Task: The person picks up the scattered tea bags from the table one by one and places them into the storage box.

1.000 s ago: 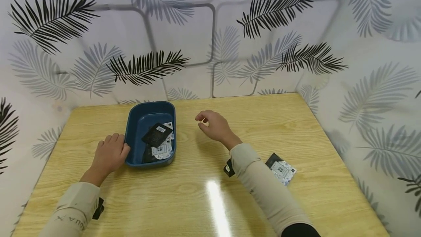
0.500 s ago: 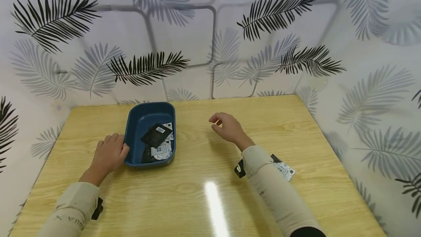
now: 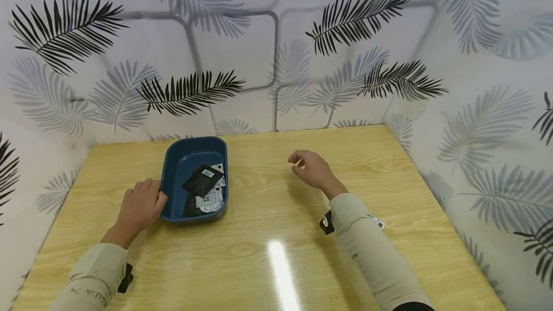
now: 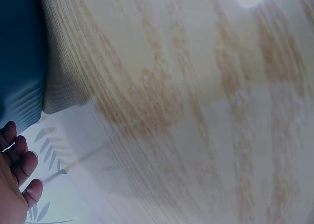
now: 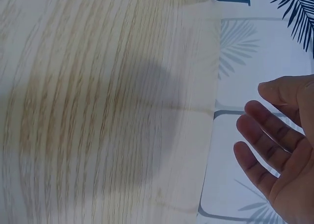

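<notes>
A dark blue plastic bin stands at the left of the table. Inside it lie several flat packets, a black one on top and white floral-printed ones below. My left hand rests beside the bin's left wall. In the left wrist view, the loosely bent fingers of that hand are next to the bin wall; whether they press on it I cannot tell. Over the table's middle right, my right hand hovers with loosely bent fingers, holding nothing, as the right wrist view shows the hand too.
A white packet peeks out from behind my right forearm, mostly hidden. The wood-grain table ends at a leaf-patterned backdrop behind and at both sides. A strip of glare crosses the front of the table.
My right hand has moved away from the bin to the right, and its forearm now covers most of the loose packets. The left hand has stayed beside the bin.
</notes>
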The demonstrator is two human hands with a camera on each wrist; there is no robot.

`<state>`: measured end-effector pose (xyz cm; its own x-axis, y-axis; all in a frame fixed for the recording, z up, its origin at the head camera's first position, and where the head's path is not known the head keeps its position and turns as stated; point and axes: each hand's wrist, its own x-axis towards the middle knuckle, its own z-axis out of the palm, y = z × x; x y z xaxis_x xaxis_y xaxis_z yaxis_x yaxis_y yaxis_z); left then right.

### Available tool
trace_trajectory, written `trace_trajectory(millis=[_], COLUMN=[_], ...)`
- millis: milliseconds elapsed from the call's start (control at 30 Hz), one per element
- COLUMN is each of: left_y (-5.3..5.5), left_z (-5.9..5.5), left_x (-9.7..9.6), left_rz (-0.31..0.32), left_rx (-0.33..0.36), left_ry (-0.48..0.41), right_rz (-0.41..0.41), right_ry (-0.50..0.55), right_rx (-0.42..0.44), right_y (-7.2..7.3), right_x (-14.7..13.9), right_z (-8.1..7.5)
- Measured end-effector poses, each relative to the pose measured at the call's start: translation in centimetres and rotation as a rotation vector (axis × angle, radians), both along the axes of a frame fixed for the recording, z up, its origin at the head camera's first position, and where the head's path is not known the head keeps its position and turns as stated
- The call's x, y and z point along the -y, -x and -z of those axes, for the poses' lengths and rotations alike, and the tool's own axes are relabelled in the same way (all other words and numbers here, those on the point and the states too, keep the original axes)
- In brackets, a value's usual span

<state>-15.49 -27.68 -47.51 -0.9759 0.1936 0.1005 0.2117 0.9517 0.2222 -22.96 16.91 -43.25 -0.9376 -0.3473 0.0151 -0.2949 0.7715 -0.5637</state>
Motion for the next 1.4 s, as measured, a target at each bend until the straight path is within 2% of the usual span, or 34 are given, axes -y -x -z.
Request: trace_trajectory(millis=[433,833,1067,1400], left_y=[0.1,0.1,-0.2,-0.1], left_z=[0.4,0.4,0.5,0.4], left_x=[0.3,-0.1,0.0,0.2], left_rz=[-0.004,0.008,0.006,0.007], left_rx=[0.001,0.001,0.004,-0.005], left_ry=[-0.017,-0.013,-0.018,-0.016], right_rz=[0.016,0.042,0.053,0.071], right_ry=[-0.106,-0.135,-0.152,-0.179], right_rx=[0.006,0.012,-0.007,-0.014], right_y=[-0.3,-0.7,-1.0,-2.1], right_x=[-4.9,-7.9,-9.4,-11.0], right_z=[-0.5,-0.9,-0.6,-0.2])
